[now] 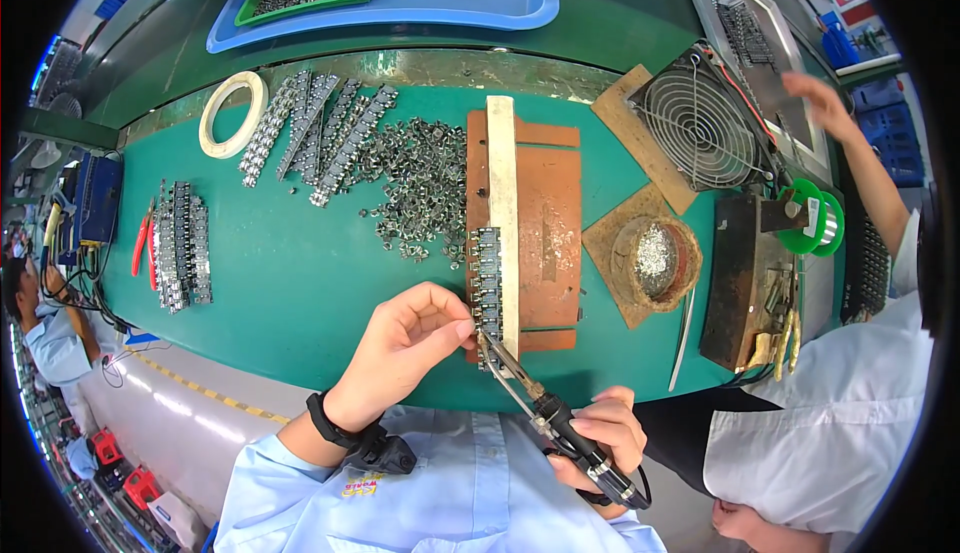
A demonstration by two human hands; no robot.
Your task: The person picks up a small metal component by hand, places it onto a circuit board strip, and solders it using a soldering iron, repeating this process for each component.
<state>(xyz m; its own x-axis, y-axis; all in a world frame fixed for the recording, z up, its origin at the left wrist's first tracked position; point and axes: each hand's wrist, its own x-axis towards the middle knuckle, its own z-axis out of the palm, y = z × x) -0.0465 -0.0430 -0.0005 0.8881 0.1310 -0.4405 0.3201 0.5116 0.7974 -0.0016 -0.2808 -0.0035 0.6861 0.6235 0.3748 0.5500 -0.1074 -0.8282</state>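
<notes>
My right hand [608, 435] is wrapped around a black soldering iron [562, 425] with a thin metal feed tube along its side. The iron's tip reaches the lower part of a circuit board strip [486, 278], which lies along the left edge of a brown fixture board [548, 218] beside a pale bar [502, 168]. My left hand [398, 351] is closed in a pinch at that strip's left edge, close to the tip. Whatever its fingertips hold is too small to make out. Left of the fixture spreads a pile of small metal parts [420, 178].
Strips of boards [325, 133] and a tape roll [233, 115] lie back left; red-handled pliers [146, 245] sit beside more strips [182, 253]. To the right are a fan [698, 123], a round bowl [668, 263] and a solder spool [812, 217]. A co-worker's arm [860, 158] extends nearby.
</notes>
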